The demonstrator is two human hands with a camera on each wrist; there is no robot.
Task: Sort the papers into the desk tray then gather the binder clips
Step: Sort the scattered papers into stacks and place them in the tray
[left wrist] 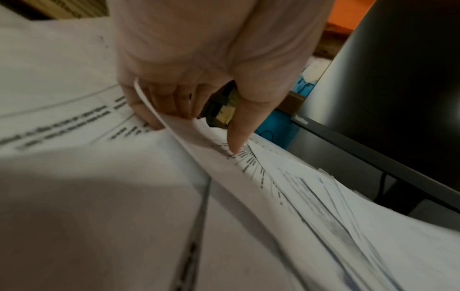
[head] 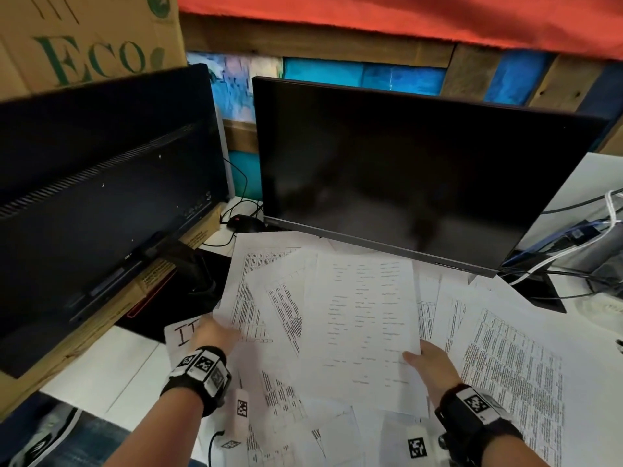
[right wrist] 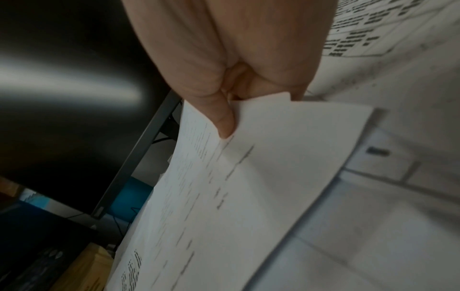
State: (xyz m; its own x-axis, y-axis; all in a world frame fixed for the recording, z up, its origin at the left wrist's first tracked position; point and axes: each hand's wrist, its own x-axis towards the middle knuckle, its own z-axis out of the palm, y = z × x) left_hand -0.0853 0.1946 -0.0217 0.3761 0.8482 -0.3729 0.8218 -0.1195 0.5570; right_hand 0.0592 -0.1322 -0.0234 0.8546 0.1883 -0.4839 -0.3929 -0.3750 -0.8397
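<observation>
Printed white papers cover the desk. A fanned sheaf of papers (head: 364,325) is lifted off the desk in front of the right monitor, held between both hands. My left hand (head: 222,328) grips its left edge, thumb on top (left wrist: 236,137) and fingers curled beneath the papers (left wrist: 286,187). On the other side, my right hand (head: 418,357) pinches the lower right corner of the top sheet (right wrist: 261,167), with the thumb (right wrist: 225,126) pressing on the printed face. More loose papers (head: 512,365) lie flat below and to the right. No binder clips show, and I cannot make out a desk tray.
Two dark monitors (head: 404,170) (head: 101,197) stand close behind the papers. A black mouse (head: 244,224) and cables (head: 590,264) lie beside them. A dark object (head: 199,274) and a hand-lettered white label (head: 183,333) sit left of my left hand. A cardboard box (head: 84,38) stands back left.
</observation>
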